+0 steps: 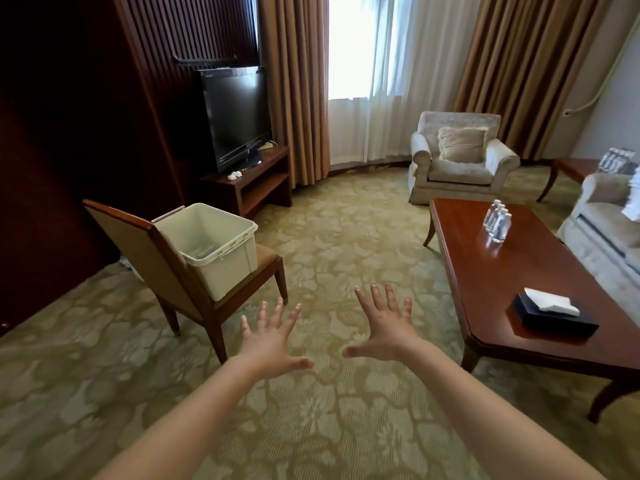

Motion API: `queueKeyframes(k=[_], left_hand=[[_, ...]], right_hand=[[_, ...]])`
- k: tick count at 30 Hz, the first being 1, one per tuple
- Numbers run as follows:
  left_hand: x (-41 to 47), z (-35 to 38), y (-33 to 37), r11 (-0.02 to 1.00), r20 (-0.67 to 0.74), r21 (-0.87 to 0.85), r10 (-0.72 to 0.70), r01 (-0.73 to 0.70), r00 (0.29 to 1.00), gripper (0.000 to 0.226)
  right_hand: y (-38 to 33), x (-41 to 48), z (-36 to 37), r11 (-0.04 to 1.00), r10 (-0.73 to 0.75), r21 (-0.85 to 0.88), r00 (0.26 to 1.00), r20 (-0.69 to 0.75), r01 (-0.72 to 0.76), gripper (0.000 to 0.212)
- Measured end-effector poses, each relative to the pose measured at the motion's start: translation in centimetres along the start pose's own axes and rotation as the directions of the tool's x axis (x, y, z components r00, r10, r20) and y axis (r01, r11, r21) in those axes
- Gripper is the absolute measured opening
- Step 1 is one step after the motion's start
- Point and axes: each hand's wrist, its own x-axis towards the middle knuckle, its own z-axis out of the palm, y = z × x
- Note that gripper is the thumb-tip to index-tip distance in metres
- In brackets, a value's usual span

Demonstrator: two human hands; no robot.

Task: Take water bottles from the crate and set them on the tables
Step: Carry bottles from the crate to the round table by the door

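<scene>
In the head view, 2 bare hands reach forward at the lower centre of the frame, above the patterned carpet. The left hand and right hand both have their fingers spread wide, palms down, and hold nothing. At centre left, a pale crate sits on a wooden chair. At the right, a cluster of water bottles stands upright on the far part of the coffee table. A tissue box lies at the table's near end.
</scene>
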Motion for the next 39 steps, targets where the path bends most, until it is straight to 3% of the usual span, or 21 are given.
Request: queueKeyframes(k=[8,16,30,39], left_hand=[[13.3,-6.0,0.4,0.984,-0.045,-0.14,-0.117,0.11,0.992,0.113],[22.7,-7.7,-4.8,0.949,-0.007,-0.171,-0.27,0.265,0.963,0.114],[43.8,-14.9,-20.8,0.924,0.001,-0.149,-0.355,0.351,0.935,0.112],[51.3,-15.2,-27.0,0.877,0.133,-0.183,-0.426,0.444,0.895,0.113]], right_hand=[[2.6,17.6,-6.4,0.984,-0.165,-0.065,0.986,0.038,0.167,0.129],[0.8,30.8,-6.9,0.947,-0.309,-0.068,0.947,0.089,0.315,0.127],[-9.2,59.0,-9.3,0.905,-0.418,-0.053,0.906,0.072,0.422,0.121],[-14.1,70.5,-8.3,0.868,-0.476,-0.062,0.861,0.179,0.493,0.12]])
